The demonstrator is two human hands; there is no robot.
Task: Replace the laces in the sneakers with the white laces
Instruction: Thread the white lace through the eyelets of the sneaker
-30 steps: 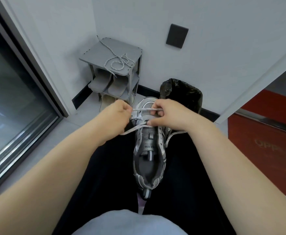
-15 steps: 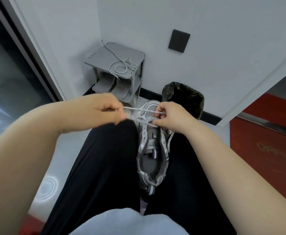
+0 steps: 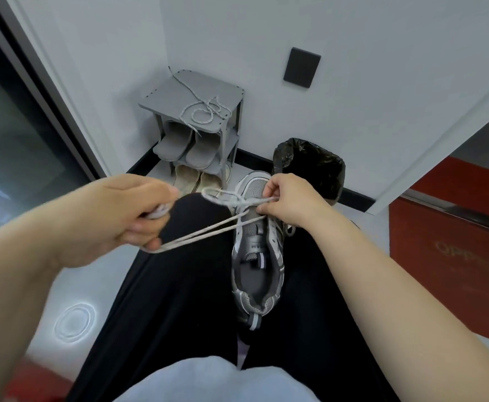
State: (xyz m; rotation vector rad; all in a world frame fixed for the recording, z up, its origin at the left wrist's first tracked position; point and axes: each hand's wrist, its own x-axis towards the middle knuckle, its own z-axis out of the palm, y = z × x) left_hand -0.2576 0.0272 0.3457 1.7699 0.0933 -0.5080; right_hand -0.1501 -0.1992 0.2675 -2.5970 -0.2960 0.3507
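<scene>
From the head view, the sneaker [image 3: 256, 250] lies on the lap between the thighs, toe toward 12 o'clock and heel toward 6. The step in hand looks like threading the white lace [image 3: 202, 232] through the front eyelets and drawing out the slack. The left hand [image 3: 115, 219], at 9 o'clock of the shoe, has its grip closed round a doubled run of lace stretched from the eyelets. The right hand [image 3: 289, 198], at 1 o'clock over the toe, pinches the lace at the crossing. Next, I judge, the ends need evening and feeding into the following eyelets. A speckled lace [image 3: 205, 111] lies on the shoe rack [image 3: 162, 97] at 11 o'clock
</scene>
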